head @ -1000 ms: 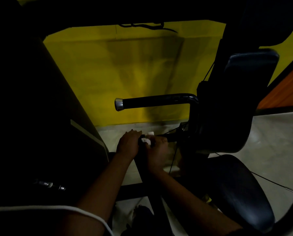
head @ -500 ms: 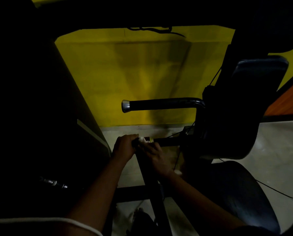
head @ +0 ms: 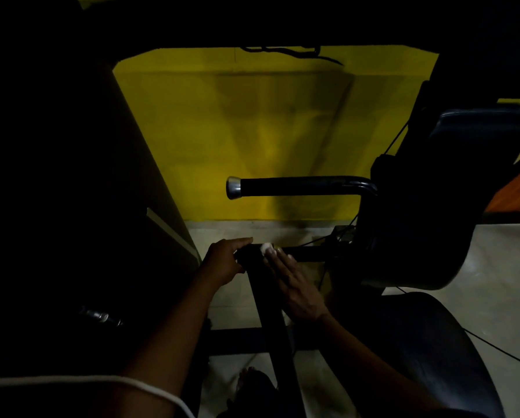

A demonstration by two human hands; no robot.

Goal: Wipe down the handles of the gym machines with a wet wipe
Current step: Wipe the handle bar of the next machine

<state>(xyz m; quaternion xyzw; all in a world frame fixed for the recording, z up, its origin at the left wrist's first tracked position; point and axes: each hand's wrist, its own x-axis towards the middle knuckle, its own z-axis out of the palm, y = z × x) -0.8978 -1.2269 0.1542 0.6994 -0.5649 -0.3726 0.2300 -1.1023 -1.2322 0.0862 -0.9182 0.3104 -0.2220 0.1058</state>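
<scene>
A black lower handle (head: 307, 253) of a gym machine runs left to right low in the dim head view. My left hand (head: 225, 262) grips its left end, fingers curled round it. My right hand (head: 295, 285) lies over the bar with straight fingers, its fingertips pressing a small white wet wipe (head: 266, 248) against the handle. Above them a second black handle (head: 301, 190) with a silver end cap sticks out to the left, untouched.
The machine's black padded backrest (head: 452, 182) and seat (head: 427, 351) fill the right side. A dark frame post (head: 274, 327) slants down under my hands. A yellow wall (head: 252, 131) stands behind, pale floor (head: 506, 282) to the right, a dark machine body (head: 71, 206) to the left.
My right hand has flattened and slid the wipe left along the lower handle toward my left hand. The view has shifted, so the machine sits further right.
</scene>
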